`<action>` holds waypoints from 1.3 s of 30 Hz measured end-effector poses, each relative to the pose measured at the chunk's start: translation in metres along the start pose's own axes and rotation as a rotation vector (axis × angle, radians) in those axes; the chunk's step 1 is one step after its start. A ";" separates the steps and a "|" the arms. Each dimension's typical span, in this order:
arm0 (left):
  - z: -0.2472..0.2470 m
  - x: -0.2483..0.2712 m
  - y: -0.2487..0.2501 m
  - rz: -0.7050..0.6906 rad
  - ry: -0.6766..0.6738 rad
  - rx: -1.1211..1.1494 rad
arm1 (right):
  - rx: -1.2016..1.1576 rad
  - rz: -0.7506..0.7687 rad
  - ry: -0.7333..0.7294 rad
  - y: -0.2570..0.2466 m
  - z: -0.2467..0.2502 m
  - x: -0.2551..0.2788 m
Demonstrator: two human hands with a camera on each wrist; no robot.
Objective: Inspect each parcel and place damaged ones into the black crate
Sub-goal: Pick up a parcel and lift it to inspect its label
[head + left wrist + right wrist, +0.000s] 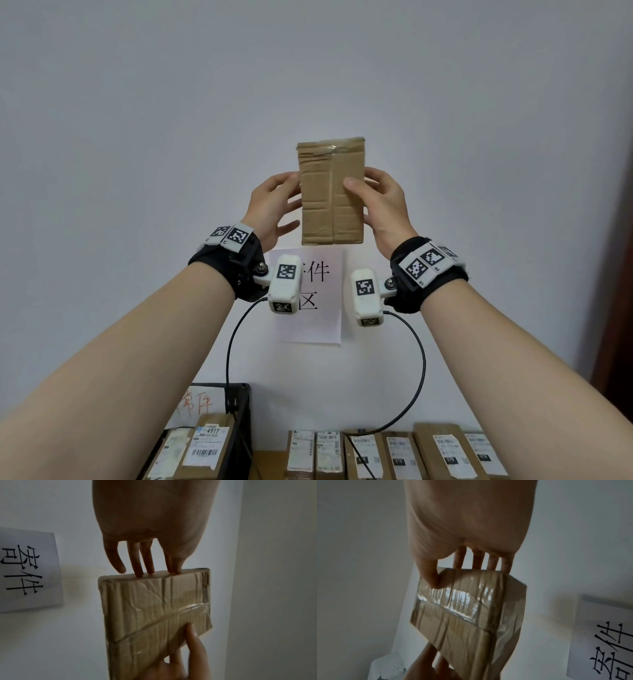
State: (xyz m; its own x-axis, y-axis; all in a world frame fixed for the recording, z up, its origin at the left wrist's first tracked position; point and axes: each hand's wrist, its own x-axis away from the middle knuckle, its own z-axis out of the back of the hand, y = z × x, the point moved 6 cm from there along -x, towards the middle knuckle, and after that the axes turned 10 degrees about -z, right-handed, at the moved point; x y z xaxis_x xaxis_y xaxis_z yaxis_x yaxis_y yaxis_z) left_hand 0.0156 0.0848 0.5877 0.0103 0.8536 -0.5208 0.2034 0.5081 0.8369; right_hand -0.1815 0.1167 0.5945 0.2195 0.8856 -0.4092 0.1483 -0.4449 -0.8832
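I hold a brown cardboard parcel (331,192) upright in front of the white wall, above the table. Its face is creased and wrinkled, with clear tape along the seam (154,612) (467,608). My right hand (359,186) pinches its right side, thumb (429,577) on the front and fingers behind. My left hand (291,202) meets the left edge with straight fingertips (139,573). The black crate (245,411) stands at the lower left with labelled parcels inside.
A row of several labelled parcels (394,455) lines the bottom edge, right of the crate. A white paper sign (318,308) with black characters hangs on the wall behind my wrists. Black cables (419,370) loop down from the wrist cameras. A dark brown frame (613,274) runs along the right.
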 end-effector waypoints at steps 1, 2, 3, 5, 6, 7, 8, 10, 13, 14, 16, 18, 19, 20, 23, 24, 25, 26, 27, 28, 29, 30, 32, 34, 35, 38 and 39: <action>0.002 0.001 -0.001 0.019 -0.009 -0.026 | -0.016 0.001 0.009 -0.001 0.001 0.000; 0.003 0.001 -0.002 0.031 -0.020 -0.051 | -0.038 -0.005 0.023 -0.001 0.002 -0.001; 0.003 0.001 -0.003 0.031 -0.038 -0.059 | -0.059 -0.013 0.033 -0.001 0.003 -0.001; 0.003 0.001 -0.002 -0.012 -0.049 -0.041 | -0.078 -0.023 0.076 0.000 0.007 -0.002; 0.004 0.000 -0.001 -0.044 -0.024 -0.033 | -0.069 0.000 0.116 0.000 0.009 -0.003; 0.007 0.000 -0.001 -0.078 0.012 -0.027 | -0.025 0.036 0.160 -0.002 0.012 -0.005; 0.010 0.000 0.000 -0.105 0.049 -0.022 | 0.039 0.069 0.193 -0.004 0.013 -0.006; 0.015 0.000 -0.001 -0.137 0.097 0.003 | 0.123 0.080 0.187 -0.004 0.013 -0.008; 0.015 0.001 0.001 -0.157 0.120 0.031 | 0.106 -0.009 0.070 0.001 0.007 -0.006; 0.014 0.002 0.002 -0.161 0.122 0.032 | 0.087 -0.029 0.056 0.002 0.007 -0.005; 0.013 0.003 0.004 -0.158 0.129 0.027 | 0.075 -0.035 0.052 0.002 0.006 -0.002; 0.012 0.005 0.005 -0.149 0.130 0.023 | 0.065 -0.033 0.054 0.002 0.005 0.000; 0.012 0.005 0.005 -0.146 0.131 0.022 | 0.062 -0.034 0.053 0.002 0.005 0.000; 0.013 0.006 0.005 -0.143 0.131 0.021 | 0.054 -0.036 0.049 0.002 0.004 0.000; 0.012 0.008 0.006 -0.135 0.132 0.012 | 0.037 -0.052 0.048 0.001 0.005 0.001; 0.011 0.008 0.005 -0.132 0.132 0.010 | 0.036 -0.056 0.049 0.002 0.005 0.001; 0.011 0.008 0.005 -0.127 0.132 0.012 | 0.043 -0.057 0.050 0.002 0.005 0.002; 0.011 0.009 0.005 -0.123 0.133 0.016 | 0.047 -0.056 0.049 0.002 0.006 0.003; 0.010 0.009 0.005 -0.120 0.133 0.017 | 0.049 -0.054 0.050 0.002 0.006 0.003; 0.010 0.010 0.005 -0.116 0.134 0.019 | 0.045 -0.053 0.052 0.002 0.006 0.003; 0.010 0.011 0.006 -0.112 0.137 0.022 | 0.042 -0.055 0.053 0.001 0.006 0.004; 0.010 0.012 0.007 -0.106 0.141 0.024 | 0.033 -0.056 0.048 0.001 0.005 0.005; 0.010 0.012 0.008 -0.089 0.148 0.017 | 0.029 -0.048 0.031 0.000 0.004 0.006; 0.010 0.013 0.009 -0.076 0.146 -0.017 | 0.031 -0.021 0.034 0.000 0.003 0.008; 0.011 0.012 0.009 -0.068 0.138 -0.045 | 0.036 -0.009 0.050 0.000 0.004 0.008; 0.012 0.011 0.005 -0.001 0.085 -0.117 | 0.019 0.006 0.122 0.001 0.007 0.005; 0.011 0.011 0.004 0.029 0.051 -0.137 | 0.009 0.001 0.136 0.001 0.008 0.005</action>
State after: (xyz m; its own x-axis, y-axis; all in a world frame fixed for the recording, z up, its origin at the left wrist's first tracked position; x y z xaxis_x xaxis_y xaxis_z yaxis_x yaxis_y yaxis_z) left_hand 0.0276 0.0946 0.5833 -0.0361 0.8712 -0.4897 0.0681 0.4910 0.8685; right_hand -0.1880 0.1212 0.5895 0.3480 0.8590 -0.3756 0.1396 -0.4436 -0.8853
